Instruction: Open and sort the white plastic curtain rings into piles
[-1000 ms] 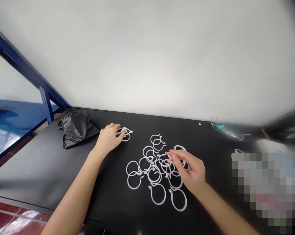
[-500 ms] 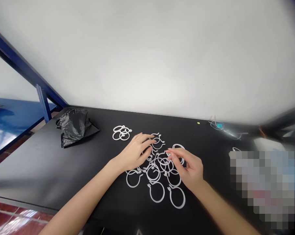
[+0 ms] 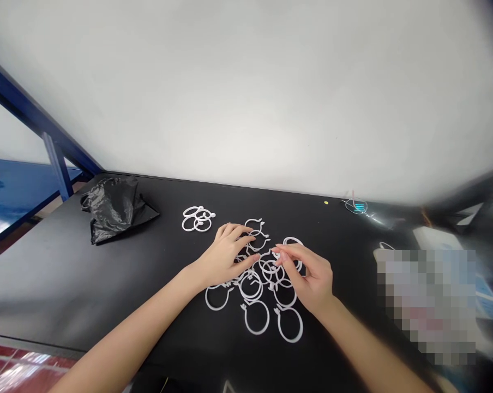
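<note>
Several white plastic rings (image 3: pixel 256 316) lie in a loose pile in the middle of a black table (image 3: pixel 66 273). My left hand (image 3: pixel 226 254) rests on the pile's left part, fingers bent over the rings and touching them. My right hand (image 3: pixel 307 273) hovers over the pile's right part, thumb and forefinger pinched on one white ring (image 3: pixel 276 256). A small separate cluster of white rings (image 3: pixel 197 218) lies further back and to the left, apart from both hands.
A crumpled black plastic bag (image 3: pixel 113 210) sits at the table's back left. A blue metal frame (image 3: pixel 54 158) rises beyond the left edge. Thin wires and a small clear object (image 3: pixel 356 206) lie at the back right. A white wall stands behind.
My left hand left the small cluster at the back left and came right onto the main pile. My right hand stayed pinched over the pile. The view shifted slightly.
</note>
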`<state>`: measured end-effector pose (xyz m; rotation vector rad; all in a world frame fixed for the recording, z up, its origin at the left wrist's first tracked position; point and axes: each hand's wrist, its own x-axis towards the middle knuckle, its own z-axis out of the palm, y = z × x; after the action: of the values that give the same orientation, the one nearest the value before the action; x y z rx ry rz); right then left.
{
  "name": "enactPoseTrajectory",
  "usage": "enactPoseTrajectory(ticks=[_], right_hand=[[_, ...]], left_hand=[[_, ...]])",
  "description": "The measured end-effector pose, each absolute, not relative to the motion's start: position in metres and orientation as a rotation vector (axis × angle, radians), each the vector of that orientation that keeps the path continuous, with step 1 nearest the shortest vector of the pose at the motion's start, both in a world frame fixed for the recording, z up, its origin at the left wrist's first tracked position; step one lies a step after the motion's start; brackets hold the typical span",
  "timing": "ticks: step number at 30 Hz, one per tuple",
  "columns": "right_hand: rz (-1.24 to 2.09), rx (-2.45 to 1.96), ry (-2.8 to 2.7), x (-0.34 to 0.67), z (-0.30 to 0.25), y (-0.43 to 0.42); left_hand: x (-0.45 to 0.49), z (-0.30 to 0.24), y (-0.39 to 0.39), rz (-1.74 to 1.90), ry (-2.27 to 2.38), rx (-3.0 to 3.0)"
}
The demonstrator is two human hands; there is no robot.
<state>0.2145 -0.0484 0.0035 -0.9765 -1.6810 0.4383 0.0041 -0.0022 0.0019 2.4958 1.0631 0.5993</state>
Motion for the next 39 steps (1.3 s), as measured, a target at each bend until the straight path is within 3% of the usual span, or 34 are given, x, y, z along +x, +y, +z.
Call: enactPoseTrajectory(ticks=[12, 20, 31, 39], right_hand=[[0.434, -0.972, -1.686, 0.214, 0.007, -0.049], [0.292, -1.039, -1.712, 0.212, 0.007, -0.048], [0.541, -0.933, -1.692, 0.21, 0.005, -0.052], [0.408, -1.027, -1.657, 0.205, 0.008, -0.054]], left_hand=[[0.004, 0.004, -0.002, 0.68, 1.02, 2.391], [0.006, 0.009, -0.007, 0.98, 0.826, 2.182], [0.012, 0.011, -0.011, 0.982, 0.734, 2.221], [0.01, 0.012, -0.011, 0.982, 0.749, 2.226]])
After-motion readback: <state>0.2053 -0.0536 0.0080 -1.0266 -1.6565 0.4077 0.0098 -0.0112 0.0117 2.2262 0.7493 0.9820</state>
